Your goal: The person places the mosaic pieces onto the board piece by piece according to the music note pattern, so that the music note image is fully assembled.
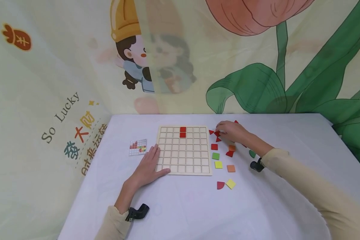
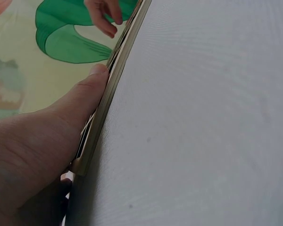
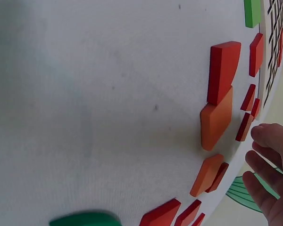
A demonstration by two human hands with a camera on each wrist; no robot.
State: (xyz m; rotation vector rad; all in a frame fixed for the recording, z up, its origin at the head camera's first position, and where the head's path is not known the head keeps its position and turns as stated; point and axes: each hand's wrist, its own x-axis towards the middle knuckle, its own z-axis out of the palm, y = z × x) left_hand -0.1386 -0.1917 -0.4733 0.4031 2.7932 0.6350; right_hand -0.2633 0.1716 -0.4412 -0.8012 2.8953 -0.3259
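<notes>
A wooden grid board lies on the table with two red squares in its top rows, one below the other. My left hand rests at the board's lower left corner, fingers extended along the left side and thumb on the front edge. In the left wrist view the thumb presses on the rim. To the right of the board, my right hand hovers over several red triangles. In the right wrist view its fingers are apart, with no piece visible between them.
Left of the board lies a pattern card. Loose pieces lie right of the board: a green square, yellow squares, orange squares, a red quarter circle and a green rounded piece. A printed curtain hangs behind the table.
</notes>
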